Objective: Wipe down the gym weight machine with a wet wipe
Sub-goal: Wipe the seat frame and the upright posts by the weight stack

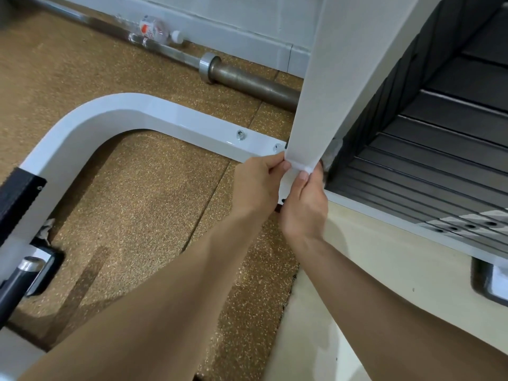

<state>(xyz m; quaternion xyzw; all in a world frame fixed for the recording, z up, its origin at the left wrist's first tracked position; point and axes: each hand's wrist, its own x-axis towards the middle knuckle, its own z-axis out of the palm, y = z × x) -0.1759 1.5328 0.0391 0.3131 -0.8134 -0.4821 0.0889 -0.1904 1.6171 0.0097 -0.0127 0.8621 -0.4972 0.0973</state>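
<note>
At the upright's (330, 78) foot — left hand (258, 180), right hand (305, 204), each grip pinching a white wipe (299, 169).

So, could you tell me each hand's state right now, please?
Left hand: closed, pinching the wet wipe.
Right hand: closed, pinching the wet wipe.

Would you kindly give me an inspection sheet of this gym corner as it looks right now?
Surface: speckled brown floor, with a darker streak at lower left.
Job's things: white post, curved frame and dark weight plates of the machine; wipe at the foot of the post.
Clutter: plastic bottle lying by the wall; crumpled paper beside the frame at left.
Hands: left hand and right hand both pinch the wipe.
Cables: nothing seen.
Surroundings: barbell on the floor along the white wall.
</note>
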